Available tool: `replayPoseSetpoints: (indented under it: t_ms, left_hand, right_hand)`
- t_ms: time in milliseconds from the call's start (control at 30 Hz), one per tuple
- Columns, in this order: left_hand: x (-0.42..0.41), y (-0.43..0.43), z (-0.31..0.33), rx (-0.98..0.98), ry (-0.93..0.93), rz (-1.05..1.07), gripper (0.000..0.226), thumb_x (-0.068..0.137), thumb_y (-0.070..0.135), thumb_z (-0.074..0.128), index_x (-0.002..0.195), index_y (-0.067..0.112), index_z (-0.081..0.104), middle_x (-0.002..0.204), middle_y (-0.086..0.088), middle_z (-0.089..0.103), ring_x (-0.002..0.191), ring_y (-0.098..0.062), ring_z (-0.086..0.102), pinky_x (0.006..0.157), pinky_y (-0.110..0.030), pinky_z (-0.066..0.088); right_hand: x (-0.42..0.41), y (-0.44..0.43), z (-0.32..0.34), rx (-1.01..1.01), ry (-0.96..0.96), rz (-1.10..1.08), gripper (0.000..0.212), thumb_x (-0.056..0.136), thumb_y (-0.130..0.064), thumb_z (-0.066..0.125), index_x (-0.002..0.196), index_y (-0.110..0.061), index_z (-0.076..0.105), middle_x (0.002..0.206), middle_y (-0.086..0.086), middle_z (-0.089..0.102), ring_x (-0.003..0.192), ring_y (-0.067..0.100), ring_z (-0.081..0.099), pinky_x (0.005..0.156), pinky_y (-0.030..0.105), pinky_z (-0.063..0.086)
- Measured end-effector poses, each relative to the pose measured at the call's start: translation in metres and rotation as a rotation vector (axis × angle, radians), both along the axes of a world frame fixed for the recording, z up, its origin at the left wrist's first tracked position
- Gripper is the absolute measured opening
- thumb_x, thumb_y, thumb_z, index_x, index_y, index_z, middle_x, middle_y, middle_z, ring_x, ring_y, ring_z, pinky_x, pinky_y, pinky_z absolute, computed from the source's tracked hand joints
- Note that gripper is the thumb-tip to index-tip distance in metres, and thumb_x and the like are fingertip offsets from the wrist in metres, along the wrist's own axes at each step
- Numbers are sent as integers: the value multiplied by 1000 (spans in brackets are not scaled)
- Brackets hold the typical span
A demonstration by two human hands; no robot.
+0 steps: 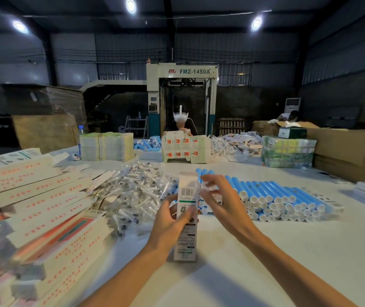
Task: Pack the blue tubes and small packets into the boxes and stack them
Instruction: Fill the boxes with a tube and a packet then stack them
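— Gripping a tall white cardboard box with a barcode [186, 220], left hand [171, 221], fingers and thumb wrapping round its middle. Holding it upright, lower end down near the white table [265, 251]; failing to tell whether touching.
— Seeing the right hand [219, 202] too?
— Hovering at the box's top end, fingers curling, tips close by the flap. Blurring badly there; failing to tell whether pinching anything.
— Locating the stock?
— Lying in a layered pile just behind and right of the box: blue plastic tubes with white caps [276, 200]. Heaping up just left of it: small clear plastic packets [137, 191].
— Noting anything further left?
— Leaning in a slanted stack: long white boxes with red print [33, 207], blurring at the near edge. Sitting across the table: another person [180, 127], behind a block of printed cartons [186, 149].
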State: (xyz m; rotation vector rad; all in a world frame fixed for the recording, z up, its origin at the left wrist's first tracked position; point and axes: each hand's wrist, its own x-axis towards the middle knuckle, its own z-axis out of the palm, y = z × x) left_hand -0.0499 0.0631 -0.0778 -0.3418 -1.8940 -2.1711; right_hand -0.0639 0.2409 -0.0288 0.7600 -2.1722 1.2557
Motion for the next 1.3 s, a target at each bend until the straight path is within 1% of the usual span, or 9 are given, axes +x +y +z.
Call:
replayPoseSetpoints:
  t_ms: [67,133,267,533,700,867,967,1133,1300]
  left_hand:
    - [0,0,-1,-7,36,-10,58,89,28,85,136,29,52,117,-9,79,104,-30,78,97,-50,61]
    - [1,2,0,4,91,-59,65,90,26,85,139,36,44,122,-12,77,110,-30,76,90,-43,64]
    - [6,5,3,-58,197,-72,84,93,27,82,154,48,28,128,-10,74,115,-27,73,91,-41,63]
    - [3,30,21,-94,156,-124,60,93,24,80,141,46,52,120,-5,76,109,-25,75,85,-36,64]
    - [-10,46,27,-196,77,-186,54,92,34,82,135,49,53,118,-4,78,111,-25,75,95,-45,63]
    - [-17,47,11,-141,69,-141,47,88,34,87,123,52,61,112,-4,81,100,-25,78,78,-29,62]
    - [-19,39,3,-138,62,-151,54,88,38,85,132,51,57,113,-3,81,99,-25,79,76,-30,62]
    - [-15,35,1,-84,47,-201,57,88,32,79,138,48,56,122,-8,78,108,-32,76,90,-43,62]
    - [-8,40,6,-134,77,-242,57,92,20,83,139,36,55,115,-12,79,104,-34,77,89,-46,64]
  right_hand:
    - [7,5,-21,-63,-93,82,40,104,-36,62,142,-37,51,134,-20,60,122,5,60,99,35,55]
    - [13,4,-35,-98,-104,171,50,104,-33,62,151,-38,43,137,-17,63,125,10,62,97,27,54]
    - [15,1,-40,-181,-108,188,53,106,-25,60,154,-40,41,137,-11,65,123,16,63,94,26,56]
    - [0,20,-35,-313,-151,183,44,101,-29,65,142,-41,53,122,-2,70,115,24,68,96,47,58]
    - [-7,38,-32,-367,-193,179,34,99,-23,63,128,-40,57,116,-2,73,109,23,71,92,37,60]
    - [-15,41,-42,-305,-279,176,26,103,-6,58,126,-18,56,114,-1,74,108,24,71,93,36,59]
    - [-14,38,-44,-299,-330,188,24,104,-10,57,128,-15,55,115,0,73,109,23,69,89,37,60]
    - [-6,34,-37,-307,-333,201,22,105,-26,58,125,-16,56,114,-6,73,107,16,70,87,28,58]
    - [-5,36,-21,-491,-320,131,29,101,-42,54,121,-21,50,101,0,79,92,20,76,74,25,59]
